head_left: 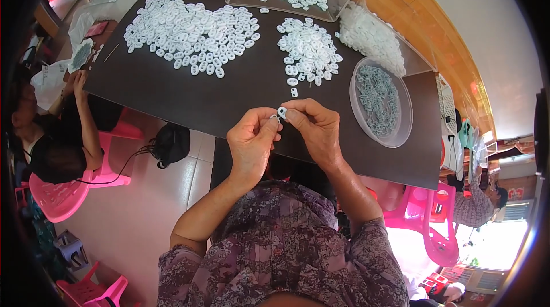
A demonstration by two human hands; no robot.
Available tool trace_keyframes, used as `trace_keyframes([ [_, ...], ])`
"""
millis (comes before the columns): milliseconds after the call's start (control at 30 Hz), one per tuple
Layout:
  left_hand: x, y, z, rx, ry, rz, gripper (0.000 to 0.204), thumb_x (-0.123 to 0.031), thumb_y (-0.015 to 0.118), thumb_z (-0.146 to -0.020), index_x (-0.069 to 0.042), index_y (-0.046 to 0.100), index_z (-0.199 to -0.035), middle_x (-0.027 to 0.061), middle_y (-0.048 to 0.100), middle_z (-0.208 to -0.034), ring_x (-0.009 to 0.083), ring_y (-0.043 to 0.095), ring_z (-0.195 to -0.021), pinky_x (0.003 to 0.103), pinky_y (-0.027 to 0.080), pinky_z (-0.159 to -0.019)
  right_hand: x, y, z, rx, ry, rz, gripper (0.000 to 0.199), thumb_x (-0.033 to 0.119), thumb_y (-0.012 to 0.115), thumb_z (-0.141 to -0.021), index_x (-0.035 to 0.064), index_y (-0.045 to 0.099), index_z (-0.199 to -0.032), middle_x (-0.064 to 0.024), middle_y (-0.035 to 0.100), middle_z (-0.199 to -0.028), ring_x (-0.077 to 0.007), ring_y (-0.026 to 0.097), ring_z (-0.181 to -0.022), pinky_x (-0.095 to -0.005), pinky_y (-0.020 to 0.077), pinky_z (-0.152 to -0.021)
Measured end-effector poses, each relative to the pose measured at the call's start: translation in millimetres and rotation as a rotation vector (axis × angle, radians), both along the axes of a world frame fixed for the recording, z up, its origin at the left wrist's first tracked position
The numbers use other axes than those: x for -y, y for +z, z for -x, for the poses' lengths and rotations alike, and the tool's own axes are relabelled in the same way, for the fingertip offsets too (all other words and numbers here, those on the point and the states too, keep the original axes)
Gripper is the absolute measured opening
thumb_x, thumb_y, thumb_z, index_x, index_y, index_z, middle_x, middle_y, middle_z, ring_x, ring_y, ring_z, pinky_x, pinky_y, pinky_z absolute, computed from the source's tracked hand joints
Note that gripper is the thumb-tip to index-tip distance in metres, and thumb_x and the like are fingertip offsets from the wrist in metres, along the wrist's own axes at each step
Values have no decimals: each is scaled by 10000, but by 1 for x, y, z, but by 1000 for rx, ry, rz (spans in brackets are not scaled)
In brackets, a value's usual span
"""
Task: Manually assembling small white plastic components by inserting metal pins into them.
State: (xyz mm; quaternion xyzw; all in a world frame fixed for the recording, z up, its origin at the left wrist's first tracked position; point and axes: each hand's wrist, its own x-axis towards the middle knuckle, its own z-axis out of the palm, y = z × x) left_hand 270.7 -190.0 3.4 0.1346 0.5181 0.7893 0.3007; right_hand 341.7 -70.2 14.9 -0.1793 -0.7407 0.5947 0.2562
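Observation:
Just past the table's near edge, my two hands meet fingertip to fingertip. My right hand (318,129) pinches a small white plastic piece (282,112) with a dark hole in it. Against that piece, my left hand (252,138) is closed in a pinch on something small and pale, too little to make out. Ahead of my fingers, a few white two-holed oval pieces (293,82) trail down from a small pile (309,49). To the right stands a round clear tub (405,126) full of small grey metal parts (376,101).
A larger pile of white ovals (189,32) covers the table's (166,92) far left. Behind are a clear tray (281,12) of white pieces and a bulging clear bag (372,38). Another person (63,135) sits at left; pink chairs (421,215) flank the table.

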Motion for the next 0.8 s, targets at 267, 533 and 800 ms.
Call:
trace_keyframes([
  [267, -3, -2, -2, 0, 14, -77, 138, -35, 555, -895, -2, 589, -1025, 9, 605, -788, 39, 536, -640, 160, 415, -515, 8, 2, 1, -23, -7, -221, 100, -16, 594, -844, -7, 652, -926, -26, 599, -809, -78, 540, -751, -224, 439, -681],
  [533, -1, -6, 0, 35, -65, -202, 265, -23, 556, -897, 11, 563, -1160, 37, 605, -846, 64, 548, -684, 176, 434, -550, 9, 5, 0, 27, -9, -373, 101, -35, 569, -849, -10, 631, -925, -31, 588, -810, -90, 550, -748, -231, 449, -677],
  [800, -3, -7, 3, 49, -32, -222, 226, -6, 552, -890, 39, 586, -1109, 73, 632, -845, 87, 569, -668, 195, 462, -568, 14, 7, 0, -48, 22, -231, 158, -39, 613, -791, 22, 601, -936, -62, 560, -801, -141, 560, -675, -262, 436, -574],
])
